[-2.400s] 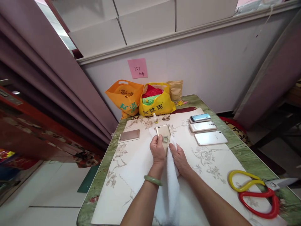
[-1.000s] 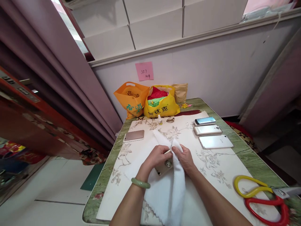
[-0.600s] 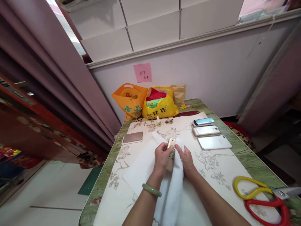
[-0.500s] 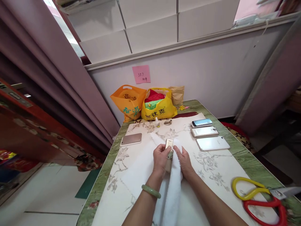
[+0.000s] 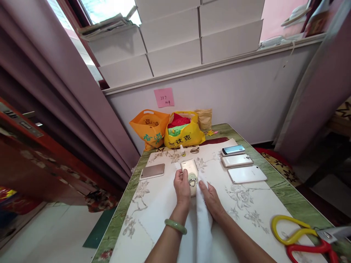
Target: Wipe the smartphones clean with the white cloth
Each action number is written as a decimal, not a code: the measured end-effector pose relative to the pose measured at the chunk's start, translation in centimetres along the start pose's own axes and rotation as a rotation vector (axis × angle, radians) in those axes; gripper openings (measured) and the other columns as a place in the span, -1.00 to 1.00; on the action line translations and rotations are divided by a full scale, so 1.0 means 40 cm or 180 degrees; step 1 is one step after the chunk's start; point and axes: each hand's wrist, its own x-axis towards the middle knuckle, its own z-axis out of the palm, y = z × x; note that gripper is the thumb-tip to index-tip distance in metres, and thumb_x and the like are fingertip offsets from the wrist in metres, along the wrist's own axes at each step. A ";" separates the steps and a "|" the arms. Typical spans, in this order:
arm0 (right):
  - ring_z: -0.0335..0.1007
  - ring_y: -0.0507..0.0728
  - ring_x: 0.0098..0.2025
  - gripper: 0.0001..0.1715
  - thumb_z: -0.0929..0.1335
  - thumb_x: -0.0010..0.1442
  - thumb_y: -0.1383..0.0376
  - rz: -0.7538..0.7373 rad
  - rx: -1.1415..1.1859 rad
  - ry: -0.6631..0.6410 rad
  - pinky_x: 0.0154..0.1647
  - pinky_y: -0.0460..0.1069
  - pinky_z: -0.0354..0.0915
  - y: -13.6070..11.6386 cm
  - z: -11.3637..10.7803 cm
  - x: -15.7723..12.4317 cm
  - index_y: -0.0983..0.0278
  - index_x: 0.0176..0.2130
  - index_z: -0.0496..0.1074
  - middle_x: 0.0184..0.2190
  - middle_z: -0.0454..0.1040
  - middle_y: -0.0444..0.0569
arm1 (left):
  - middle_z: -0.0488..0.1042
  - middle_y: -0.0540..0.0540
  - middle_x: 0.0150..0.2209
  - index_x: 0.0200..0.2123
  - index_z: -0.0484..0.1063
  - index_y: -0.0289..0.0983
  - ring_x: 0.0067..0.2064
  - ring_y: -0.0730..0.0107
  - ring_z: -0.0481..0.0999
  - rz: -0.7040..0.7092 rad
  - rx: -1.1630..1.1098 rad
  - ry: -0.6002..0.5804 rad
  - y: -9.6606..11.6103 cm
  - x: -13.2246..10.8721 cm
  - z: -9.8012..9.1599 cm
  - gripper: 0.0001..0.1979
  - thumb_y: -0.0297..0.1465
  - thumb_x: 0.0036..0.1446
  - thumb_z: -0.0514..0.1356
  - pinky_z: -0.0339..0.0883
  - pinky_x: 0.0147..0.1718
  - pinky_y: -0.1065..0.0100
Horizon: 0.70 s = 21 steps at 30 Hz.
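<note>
Gold phone [image 5: 189,170] back up, ring holder [image 5: 192,179] showing, mid-table, near end on white towel [image 5: 204,230]. Left hand [image 5: 182,188] closed round its left edge, thumb on back. Right hand [image 5: 210,199] nearly flat on towel fold, fingertips at phone's right edge; pinch on cloth unclear. Wiping looks mid-way: three phones [image 5: 237,160] lie right, rose-gold phone [image 5: 152,171] left, neither hand on them.

Fluffy cloth [image 5: 204,226]; glossy (metallic) phone [image 5: 188,168]
</note>
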 end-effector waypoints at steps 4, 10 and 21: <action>0.42 0.14 -0.32 -0.39 0.27 0.21 -0.13 0.0253 0.0322 0.0235 -0.22 -0.02 0.34 -0.011 -0.006 0.006 0.34 -0.12 0.47 -0.32 0.55 -0.01 | 0.40 0.03 -0.49 -0.32 0.39 -0.27 -0.48 0.48 0.34 0.0104 0.0522 -0.0940 0.015 -0.033 -0.013 -0.69 -0.12 0.08 0.19 0.23 -0.47 0.46; 0.29 0.07 -0.49 -0.50 0.32 0.14 -0.11 0.0375 0.0413 0.0801 -0.46 -0.06 0.27 -0.001 -0.024 0.025 0.28 -0.33 0.39 -0.52 0.42 -0.12 | 0.39 0.05 -0.53 -0.39 0.44 -0.26 -0.47 0.46 0.31 0.0475 0.1770 -0.1717 0.052 -0.063 -0.049 -0.69 -0.12 0.12 0.13 0.15 -0.46 0.45; 0.33 0.11 -0.37 -0.59 0.22 0.27 0.00 -0.1171 -0.1326 0.0535 -0.26 -0.02 0.25 0.046 -0.013 0.003 0.26 -0.30 0.41 -0.43 0.43 -0.07 | 0.56 -0.12 -0.35 -0.36 0.46 -0.20 -0.28 0.21 0.52 0.1057 0.4317 -0.2449 0.156 -0.089 -0.066 -0.79 -0.42 0.12 0.02 0.15 -0.35 0.33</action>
